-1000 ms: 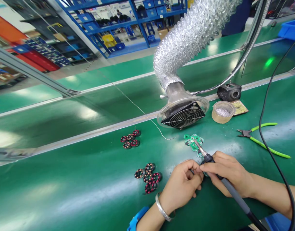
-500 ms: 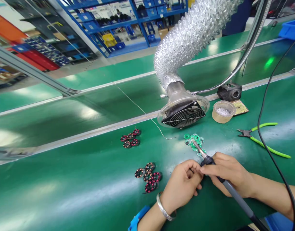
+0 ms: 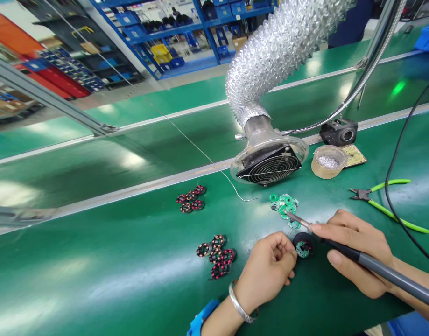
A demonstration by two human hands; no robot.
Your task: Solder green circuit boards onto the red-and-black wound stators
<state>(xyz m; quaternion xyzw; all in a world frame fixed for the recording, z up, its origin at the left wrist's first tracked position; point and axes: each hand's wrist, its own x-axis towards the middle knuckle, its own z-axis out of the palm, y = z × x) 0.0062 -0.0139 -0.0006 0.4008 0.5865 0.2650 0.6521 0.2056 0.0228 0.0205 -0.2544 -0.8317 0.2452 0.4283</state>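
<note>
My left hand (image 3: 268, 268) is closed, its thumb and fingertips pinched at the left edge of a round black part (image 3: 304, 245) that carries a small green circuit board. In my right hand (image 3: 363, 238) is a soldering iron (image 3: 392, 275), gripped like a pen. Its metal tip points left, over the edge of a pile of small green circuit boards (image 3: 286, 205). Left of my hands lie two clusters of black rings wound with copper and red wire, a nearer cluster (image 3: 216, 255) and a farther cluster (image 3: 191, 199).
A fume extractor fan (image 3: 270, 165) on a silver duct (image 3: 263, 70) hangs above the boards. A thin solder wire (image 3: 200, 150) dangles left of it. Behind my right hand are a round tub (image 3: 326, 168), a yellow sponge (image 3: 356, 156), a black iron holder (image 3: 340, 132) and green-handled cutters (image 3: 375, 186).
My right hand has moved right with the soldering iron, away from my left fingers, and the iron lies flatter. The round black part now shows. My left hand has stayed nearly still.
</note>
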